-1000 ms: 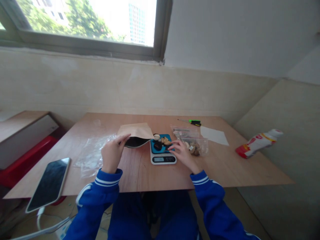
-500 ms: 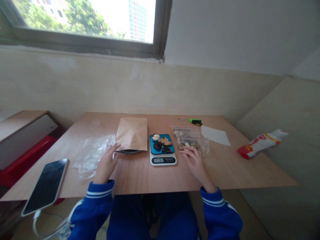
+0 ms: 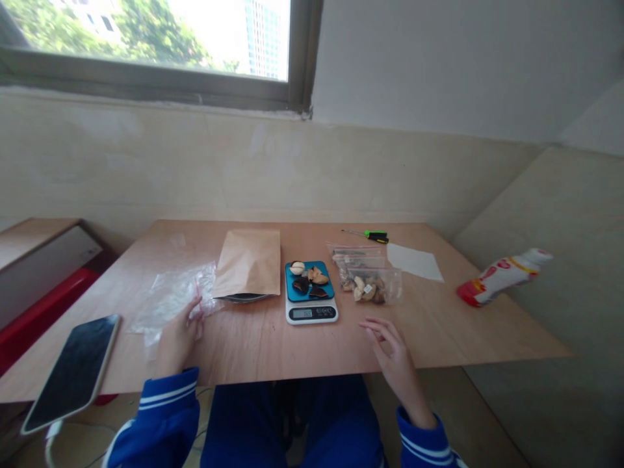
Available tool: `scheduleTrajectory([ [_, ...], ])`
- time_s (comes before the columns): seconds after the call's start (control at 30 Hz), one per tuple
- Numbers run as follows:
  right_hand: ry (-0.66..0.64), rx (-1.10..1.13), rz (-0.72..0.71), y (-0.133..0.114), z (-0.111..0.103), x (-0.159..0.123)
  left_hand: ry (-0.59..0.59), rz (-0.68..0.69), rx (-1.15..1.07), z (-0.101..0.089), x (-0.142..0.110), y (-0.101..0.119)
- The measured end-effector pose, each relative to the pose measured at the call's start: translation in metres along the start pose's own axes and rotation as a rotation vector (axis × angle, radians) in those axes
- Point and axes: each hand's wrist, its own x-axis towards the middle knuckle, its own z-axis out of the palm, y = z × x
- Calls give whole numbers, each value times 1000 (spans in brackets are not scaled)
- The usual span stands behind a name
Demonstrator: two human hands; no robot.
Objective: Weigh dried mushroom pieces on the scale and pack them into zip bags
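My left hand (image 3: 179, 335) is at the near side of some clear plastic zip bags (image 3: 168, 296), its fingers closed on a bag's edge beside a reddish zip strip. To its right lies a brown paper pouch (image 3: 251, 263), its dark mouth towards me. A kitchen scale (image 3: 312, 314) with a blue top carries several dried pieces (image 3: 316, 276), pale, brown and dark; its display digits are too small to read surely. My right hand (image 3: 392, 354) hovers low over the table, fingers loosely stretched, holding nothing. Just beyond it are zip bags of dried pieces (image 3: 370, 288), the front one with a small white label.
A screwdriver (image 3: 368, 234) with a green and black handle lies at the back, near a white paper sheet (image 3: 416, 262). On the right is a red and white bottle (image 3: 502, 279), tilted. A phone (image 3: 73, 370) with a cable overhangs the table (image 3: 258, 357) at the near left.
My left hand has moved left and nearer to me, away from the paper pouch, onto the clear bags. My right hand has drawn back from the filled zip bags.
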Motion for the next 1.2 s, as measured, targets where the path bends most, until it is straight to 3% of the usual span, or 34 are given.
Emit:
scheduleTrajectory([
  [0.17, -9, 45, -21, -17, -1, 6, 119, -10, 29, -24, -7, 30],
  [0.33, -95, 195, -42, -55, 8, 20, 223, 114, -167, -49, -33, 101],
  [0.47, -194, 431, 31, -94, 33, 31, 121, 382, -382, -44, -62, 160],
  [0.57, -305, 656, 116, -116, 55, 33, 20, 518, -488, -28, -79, 185],
  [0.73, -246, 888, 211, -129, 75, 29, -57, 517, -645, -6, -92, 191],
  [0.93, -201, 859, 303, -119, 76, 27, -83, 454, -673, 1, -89, 185],
  [1.13, -185, 743, 371, -93, 79, 32, 163, 358, -543, -11, -76, 176],
  [1.2, -210, 705, 356, -85, 77, 36, 197, 330, -524, -16, -72, 173],
])
